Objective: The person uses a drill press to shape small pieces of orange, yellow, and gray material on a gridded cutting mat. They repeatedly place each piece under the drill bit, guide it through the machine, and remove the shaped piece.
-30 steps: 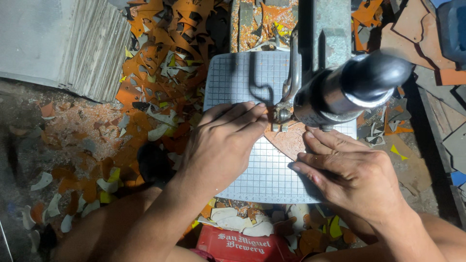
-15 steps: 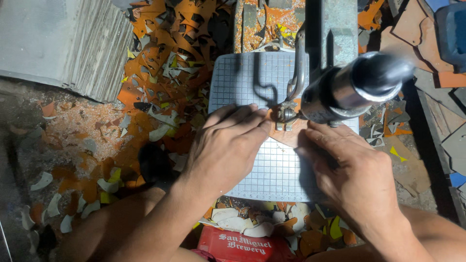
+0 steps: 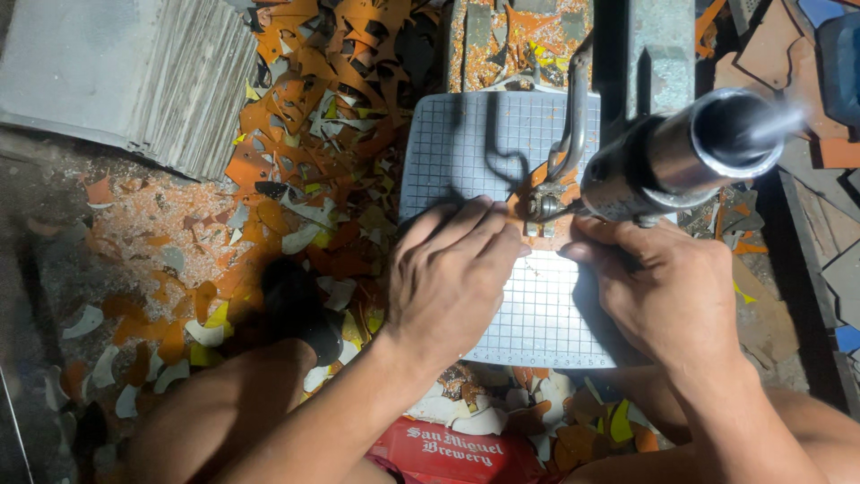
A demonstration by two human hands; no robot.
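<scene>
Low in the frame we see our two bare arms reaching up, with a red cloth (image 3: 457, 453) between them at the bottom edge. Our left hand (image 3: 452, 278) lies flat in the middle of the frame, fingers pressed down on a thin orange-brown piece (image 3: 546, 199) that rests on the grey gridded surface (image 3: 537, 305) of a small cutting machine. Our right hand (image 3: 667, 296) lies flat just to the right, fingers also pressing down near the same piece. Neither grip is closed around anything; both are open and pushing down. The piece sits just past our fingertips, under the small metal foot and blade (image 3: 542, 208), and it touches the fingers of the left hand. We think the step now is feeding the piece into the blade to cut its shape, and the next move calls for slow, steady turning with fingers kept away from the blade. A shiny round metal motor (image 3: 690, 157) hangs over the upper right. Farther up and left, orange scraps (image 3: 305, 108) cover the floor, and a grey stack of sheets (image 3: 134, 72) fills the upper left corner.
</scene>
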